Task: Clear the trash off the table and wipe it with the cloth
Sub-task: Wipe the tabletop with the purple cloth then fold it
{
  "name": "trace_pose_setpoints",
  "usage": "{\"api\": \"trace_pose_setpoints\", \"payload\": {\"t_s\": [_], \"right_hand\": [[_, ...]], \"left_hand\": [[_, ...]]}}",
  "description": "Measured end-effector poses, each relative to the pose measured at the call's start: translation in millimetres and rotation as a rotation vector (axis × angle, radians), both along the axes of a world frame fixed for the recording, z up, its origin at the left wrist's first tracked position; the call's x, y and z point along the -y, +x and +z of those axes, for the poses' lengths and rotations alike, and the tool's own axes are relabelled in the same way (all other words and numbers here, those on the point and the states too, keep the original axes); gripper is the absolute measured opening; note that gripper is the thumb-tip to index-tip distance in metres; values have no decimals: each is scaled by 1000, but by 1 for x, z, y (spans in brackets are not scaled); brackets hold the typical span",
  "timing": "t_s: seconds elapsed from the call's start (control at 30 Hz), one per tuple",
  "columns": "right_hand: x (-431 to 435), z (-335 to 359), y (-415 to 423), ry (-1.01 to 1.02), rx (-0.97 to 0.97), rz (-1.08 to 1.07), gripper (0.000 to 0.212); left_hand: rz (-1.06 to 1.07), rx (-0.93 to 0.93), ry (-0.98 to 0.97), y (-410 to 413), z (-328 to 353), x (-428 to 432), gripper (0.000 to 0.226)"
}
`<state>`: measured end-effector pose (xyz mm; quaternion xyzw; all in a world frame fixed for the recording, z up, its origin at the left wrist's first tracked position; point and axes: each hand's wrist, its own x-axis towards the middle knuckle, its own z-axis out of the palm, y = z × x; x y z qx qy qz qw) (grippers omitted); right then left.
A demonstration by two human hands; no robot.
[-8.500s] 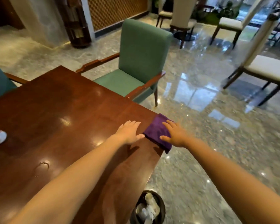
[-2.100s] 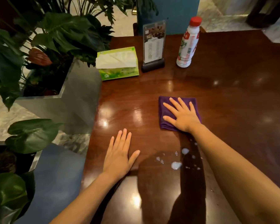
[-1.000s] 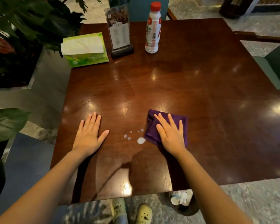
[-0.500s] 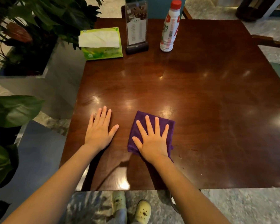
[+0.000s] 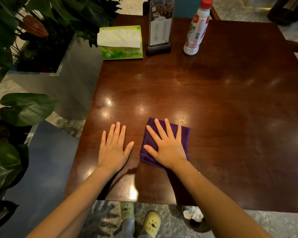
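Head view: folded purple cloth (image 5: 183,134) lies under flat right hand (image 5: 167,146); left hand (image 5: 113,148) splayed on table (image 5: 230,117).

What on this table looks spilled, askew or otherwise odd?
Nothing stands out. The table shows no spill; the tissue box, menu stand and bottle stand upright. The right hand presses the cloth flat.

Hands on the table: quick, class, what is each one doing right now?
Left hand: open, flat on the table, empty.
Right hand: open, flat on the purple cloth.
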<state>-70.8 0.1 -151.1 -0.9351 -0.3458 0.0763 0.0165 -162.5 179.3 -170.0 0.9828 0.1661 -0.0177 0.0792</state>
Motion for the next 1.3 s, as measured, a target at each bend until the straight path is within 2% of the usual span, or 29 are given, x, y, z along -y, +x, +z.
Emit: {"api": "trace_pose_setpoints", "payload": {"t_s": [0.17,0.3,0.4,0.6,0.77,0.83,0.93,1.07,1.3], "right_hand": [[1,-2,-26,38,-11,118,65],[45,-6,-55,55,-4,219,61],[85,-4,-47,36,33,230,60],[127,-1,23,-4,3,-38,59],[92,0,25,2,-19,-321,67],[73,-1,-11,46,-13,-263,66],[65,-2,-70,76,-11,-36,62],[123,-2,-79,51,-21,60,58],[230,3,-7,-36,-42,-362,66]], "left_hand": [[-6,-5,1,0,1,0,81],[-4,-9,-12,-1,1,-1,81],[-2,-24,-8,-1,2,-2,77],[-3,-35,-11,0,1,-1,75],[1,-37,13,1,1,0,76],[-13,-35,18,1,1,2,76],[-5,-22,24,0,2,-1,77],[-18,-42,32,1,2,-1,78],[-13,-50,39,2,1,-1,77]]}}
